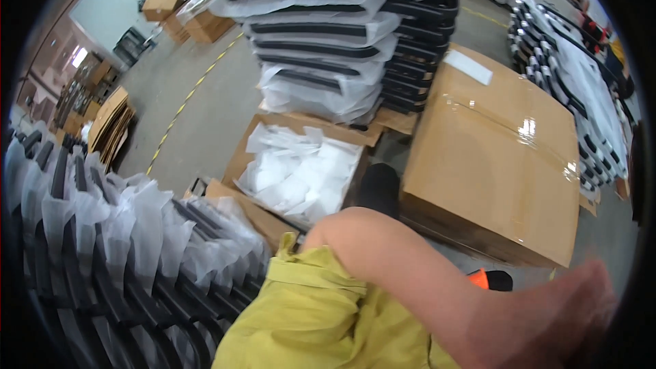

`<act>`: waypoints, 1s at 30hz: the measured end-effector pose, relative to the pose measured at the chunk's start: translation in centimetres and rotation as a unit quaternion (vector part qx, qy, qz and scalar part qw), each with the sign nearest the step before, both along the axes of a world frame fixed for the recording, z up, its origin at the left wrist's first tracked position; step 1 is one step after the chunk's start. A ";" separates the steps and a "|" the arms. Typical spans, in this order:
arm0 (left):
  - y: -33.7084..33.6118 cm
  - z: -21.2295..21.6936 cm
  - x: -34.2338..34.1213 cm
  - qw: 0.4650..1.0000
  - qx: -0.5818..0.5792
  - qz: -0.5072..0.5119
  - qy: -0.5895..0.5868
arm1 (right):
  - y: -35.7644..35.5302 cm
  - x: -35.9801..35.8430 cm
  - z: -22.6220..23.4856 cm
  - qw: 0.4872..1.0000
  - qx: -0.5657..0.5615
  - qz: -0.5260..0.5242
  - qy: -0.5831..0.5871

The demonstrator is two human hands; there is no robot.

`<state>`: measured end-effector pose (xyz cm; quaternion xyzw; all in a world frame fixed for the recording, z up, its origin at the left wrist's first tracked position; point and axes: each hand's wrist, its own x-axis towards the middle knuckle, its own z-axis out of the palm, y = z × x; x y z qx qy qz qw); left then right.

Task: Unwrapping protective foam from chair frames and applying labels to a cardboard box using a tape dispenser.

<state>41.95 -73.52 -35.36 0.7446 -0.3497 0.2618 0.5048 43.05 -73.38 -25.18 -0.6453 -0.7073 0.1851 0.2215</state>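
A bare forearm comes out of a yellow sleeve (301, 294), its elbow at the picture's middle, and crosses to the lower right. It looks like my left arm. My left hand (570, 318) lies at its end, smeared by motion and partly lost in the dark rim, so its fingers cannot be read. Nearest to it is a large taped cardboard box (492, 171) with a white slip (468, 67) on top. Beyond the elbow stands an open carton (249, 143) filled with white wrapped packets (301, 174). My right hand does not show.
A tall stack of black curved frames (321, 29) layered with white sheeting rises ahead. More wrapped black frames (130, 232) crowd the left, others (574, 82) the far right. Dark footwear (379, 188) and an orange-marked shoe (488, 279) are on the floor. People work at the upper right.
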 end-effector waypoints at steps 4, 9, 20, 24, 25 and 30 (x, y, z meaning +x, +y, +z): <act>-5.7 -5.5 4.9 0.997 -0.067 0.039 0.022 | 3.3 -9.1 -3.6 0.969 -0.067 0.038 0.237; 2.0 -4.3 -3.5 0.994 -0.074 0.073 0.044 | -3.1 4.2 -14.8 0.879 -0.088 -0.052 0.466; 28.8 -39.3 -23.4 0.213 -0.527 0.761 0.312 | -13.5 24.1 -21.5 0.843 0.100 -0.281 0.449; 35.0 -43.8 -23.8 0.177 -0.453 0.744 0.459 | -11.7 23.1 -20.3 0.831 0.071 -0.291 0.468; 36.2 -44.6 -23.4 0.150 -0.429 0.743 0.492 | -12.5 23.9 -20.1 0.836 0.072 -0.298 0.455; 38.0 -52.7 -24.6 0.155 -0.448 0.720 0.506 | -12.9 24.8 -20.4 0.792 0.056 -0.358 0.490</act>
